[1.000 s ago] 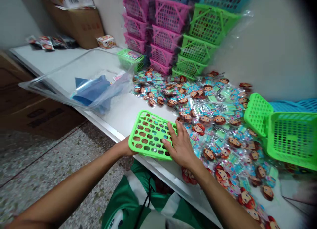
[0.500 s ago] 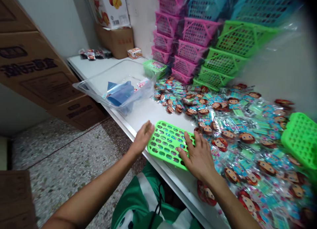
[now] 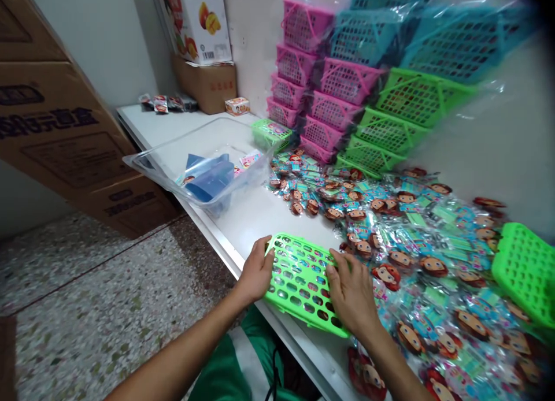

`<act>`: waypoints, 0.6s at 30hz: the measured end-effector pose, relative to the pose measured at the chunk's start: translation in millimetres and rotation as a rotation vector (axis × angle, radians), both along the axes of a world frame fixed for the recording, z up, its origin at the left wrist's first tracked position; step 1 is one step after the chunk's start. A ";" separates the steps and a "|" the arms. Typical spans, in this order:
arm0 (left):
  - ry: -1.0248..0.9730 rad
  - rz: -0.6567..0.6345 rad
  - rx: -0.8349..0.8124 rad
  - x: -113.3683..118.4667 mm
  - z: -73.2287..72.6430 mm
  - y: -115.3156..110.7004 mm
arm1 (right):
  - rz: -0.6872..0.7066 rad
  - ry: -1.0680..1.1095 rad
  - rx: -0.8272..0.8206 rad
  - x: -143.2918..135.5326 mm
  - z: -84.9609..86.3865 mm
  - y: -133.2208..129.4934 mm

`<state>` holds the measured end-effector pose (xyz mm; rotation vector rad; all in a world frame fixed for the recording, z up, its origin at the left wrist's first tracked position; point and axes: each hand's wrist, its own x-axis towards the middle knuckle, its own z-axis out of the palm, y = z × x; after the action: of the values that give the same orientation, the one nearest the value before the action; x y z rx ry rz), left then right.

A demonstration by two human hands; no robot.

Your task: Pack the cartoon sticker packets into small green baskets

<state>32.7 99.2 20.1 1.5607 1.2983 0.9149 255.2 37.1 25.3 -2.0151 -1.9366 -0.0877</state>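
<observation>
A green plastic basket point(image 3: 299, 279) with oval holes lies at the table's front edge, its perforated face up and small colourful items showing through. My left hand point(image 3: 256, 271) grips its left side, thumb on the rim. On the right side my right hand point(image 3: 353, 288) holds the basket, fingers bent over its edge. Whatever the fingertips touch underneath is hidden. Just beyond my right hand spreads a heap of bagged doll-face packets point(image 3: 401, 256).
A clear tub point(image 3: 173, 187) with blue sheets stands on the white table point(image 3: 264, 216). Stacked pink baskets point(image 3: 325, 106), green baskets point(image 3: 390, 132) and blue baskets line the wall. Another green basket point(image 3: 526, 274) is far right. Cartons point(image 3: 78, 147) stand left.
My left hand has closed onto the basket's left side. My right hand has shifted from its top to its right edge. The basket is tilted more, and the camera view has shifted.
</observation>
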 end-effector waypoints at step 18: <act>0.120 -0.098 0.048 1.1 8.9 22.1 | 0.017 0.220 -0.048 11.0 0.3 31.1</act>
<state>33.8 121.3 29.0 1.7235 1.2794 0.8066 266.2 68.2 25.7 -1.9468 -1.8327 0.1789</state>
